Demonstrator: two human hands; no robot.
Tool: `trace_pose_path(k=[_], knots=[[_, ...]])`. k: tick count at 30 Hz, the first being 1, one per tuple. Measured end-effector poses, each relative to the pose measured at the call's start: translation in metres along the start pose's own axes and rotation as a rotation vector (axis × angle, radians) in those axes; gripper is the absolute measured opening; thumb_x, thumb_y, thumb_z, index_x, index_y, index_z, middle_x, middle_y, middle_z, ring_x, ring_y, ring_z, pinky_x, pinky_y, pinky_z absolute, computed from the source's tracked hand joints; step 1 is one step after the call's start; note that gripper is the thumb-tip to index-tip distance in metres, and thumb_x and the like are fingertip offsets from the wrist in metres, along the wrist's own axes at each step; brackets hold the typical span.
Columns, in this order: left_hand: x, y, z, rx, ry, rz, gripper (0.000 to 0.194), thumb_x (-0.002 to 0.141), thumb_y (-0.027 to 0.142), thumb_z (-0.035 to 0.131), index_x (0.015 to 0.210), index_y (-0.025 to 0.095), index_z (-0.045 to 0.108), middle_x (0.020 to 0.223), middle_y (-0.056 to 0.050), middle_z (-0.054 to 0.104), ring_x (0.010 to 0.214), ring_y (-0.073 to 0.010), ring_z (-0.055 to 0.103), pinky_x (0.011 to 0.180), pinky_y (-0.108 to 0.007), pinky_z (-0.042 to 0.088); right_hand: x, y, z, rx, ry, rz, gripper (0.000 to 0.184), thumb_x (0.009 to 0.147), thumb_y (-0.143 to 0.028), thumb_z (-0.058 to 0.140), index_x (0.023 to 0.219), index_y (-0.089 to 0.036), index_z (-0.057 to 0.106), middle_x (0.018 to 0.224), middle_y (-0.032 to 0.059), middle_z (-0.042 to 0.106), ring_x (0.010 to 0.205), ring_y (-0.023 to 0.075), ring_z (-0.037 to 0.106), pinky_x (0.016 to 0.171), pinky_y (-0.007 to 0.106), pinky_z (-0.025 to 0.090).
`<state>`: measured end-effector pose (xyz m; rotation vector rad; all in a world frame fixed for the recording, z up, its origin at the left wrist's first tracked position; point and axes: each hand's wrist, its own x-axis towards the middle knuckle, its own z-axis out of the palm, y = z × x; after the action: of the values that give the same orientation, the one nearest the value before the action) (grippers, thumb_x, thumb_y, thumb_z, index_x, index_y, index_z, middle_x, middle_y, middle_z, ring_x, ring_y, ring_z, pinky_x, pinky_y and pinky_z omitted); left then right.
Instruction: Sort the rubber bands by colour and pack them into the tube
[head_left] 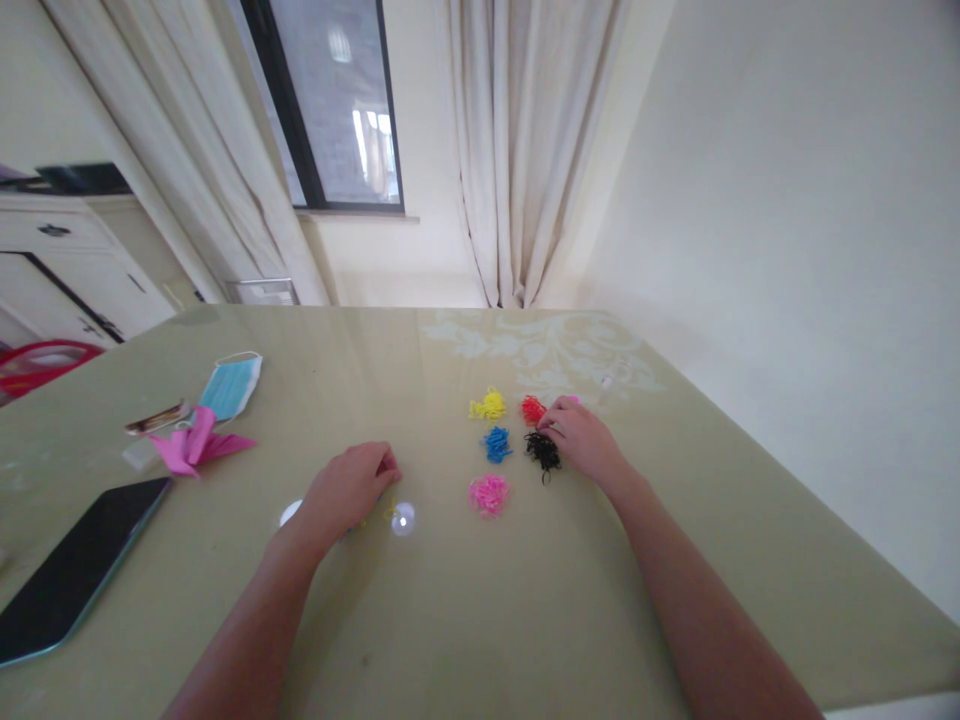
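Head view: right hand (581,436) at the black pile (542,455).

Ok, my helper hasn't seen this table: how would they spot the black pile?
On the table, find the blue pile. The black pile lies just right of it, at the right hand. Unlike the red pile behind it, it is black.

On my feed I log: table (465,620) glossy, smooth; bands (544,458) at right hand (583,440) rubbery-looking; left of left hand (349,488), phone (82,560) glassy, mask (231,388) matt, cloth-like.
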<state>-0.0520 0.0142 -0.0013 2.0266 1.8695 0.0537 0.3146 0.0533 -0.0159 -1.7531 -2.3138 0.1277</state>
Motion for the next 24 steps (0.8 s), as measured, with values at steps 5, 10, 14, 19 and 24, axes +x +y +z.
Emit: trace_pose_path(k=[5, 10, 14, 19, 24], knots=[[-0.0014, 0.0017, -0.0013, 0.02, 0.0, 0.01, 0.015, 0.095, 0.029, 0.056, 0.091, 0.021, 0.068, 0.098, -0.006, 0.076, 0.085, -0.021, 0.07, 0.071, -0.029, 0.044, -0.0046, 0.0005, -0.0058, 0.044, 0.025, 0.032, 0.017, 0.096, -0.016, 0.062, 0.095, -0.021, 0.078, 0.105, 0.0064, 0.067, 0.098, 0.0198, 0.065, 0.086, 0.028, 0.045], [0.0003, -0.0004, -0.0008, 0.031, -0.003, 0.01, 0.015, 0.095, 0.03, 0.056, 0.09, 0.022, 0.068, 0.097, -0.005, 0.077, 0.088, -0.0208, 0.07, 0.071, -0.028, 0.044, -0.0072, -0.0003, -0.0033, 0.061, 0.025, 0.027, 0.023, 0.098, -0.014, 0.057, 0.103, -0.023, 0.078, 0.106, 0.006, 0.066, 0.098, 0.0193, 0.065, 0.086, 0.027, 0.045], [0.0012, -0.0016, 0.0001, 0.008, -0.011, 0.004, 0.015, 0.095, 0.03, 0.056, 0.09, 0.022, 0.067, 0.095, -0.005, 0.077, 0.085, -0.0203, 0.07, 0.07, -0.028, 0.044, -0.0065, 0.0005, 0.0001, 0.051, 0.018, 0.04, 0.028, 0.094, -0.008, 0.055, 0.098, -0.022, 0.079, 0.106, 0.006, 0.066, 0.098, 0.0191, 0.064, 0.086, 0.027, 0.045], [0.0004, 0.0002, -0.0008, -0.001, 0.003, -0.004, 0.013, 0.094, 0.029, 0.057, 0.089, 0.022, 0.068, 0.095, -0.005, 0.077, 0.084, -0.0202, 0.07, 0.071, -0.028, 0.044, -0.0062, 0.0012, 0.0015, 0.041, 0.047, 0.046, 0.029, 0.094, -0.008, 0.052, 0.1, -0.021, 0.077, 0.105, 0.007, 0.066, 0.097, 0.0191, 0.064, 0.087, 0.028, 0.045], [0.0003, 0.0006, -0.0015, 0.015, -0.002, 0.012, 0.014, 0.095, 0.029, 0.058, 0.088, 0.022, 0.068, 0.096, -0.005, 0.076, 0.088, -0.0208, 0.07, 0.072, -0.028, 0.043, -0.0069, -0.0006, 0.0019, 0.037, 0.024, 0.055, 0.029, 0.094, -0.008, 0.051, 0.096, -0.021, 0.077, 0.104, 0.0068, 0.065, 0.096, 0.0186, 0.063, 0.085, 0.027, 0.044]])
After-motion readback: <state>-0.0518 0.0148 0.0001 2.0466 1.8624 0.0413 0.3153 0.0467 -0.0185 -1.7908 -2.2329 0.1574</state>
